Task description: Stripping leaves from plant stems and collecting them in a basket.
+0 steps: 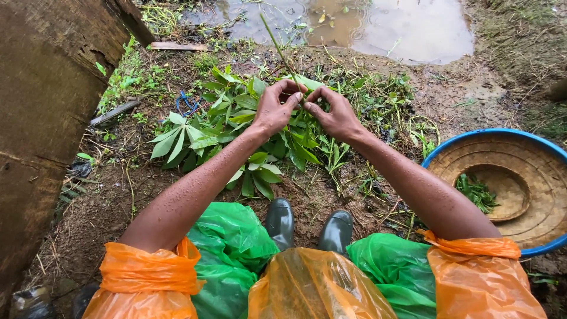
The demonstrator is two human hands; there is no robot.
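Observation:
My left hand (pixel 274 108) and my right hand (pixel 335 113) meet in front of me, both pinching a thin green stalk (pixel 277 47) that rises away toward the puddle. Leaves hang from the stalk below my fingers. Under my hands lies a heap of leafy green branches (pixel 227 127) on the muddy ground. My forearms are wet, with orange plastic sleeves pushed up to the elbows.
A round woven basket with a blue rim (pixel 502 133) sits at the right, holding a few picked leaves (pixel 475 192). A muddy puddle (pixel 378 23) lies ahead. A thick wooden trunk (pixel 41 106) stands at left. My dark rubber boots (pixel 307 227) and green plastic covering are below.

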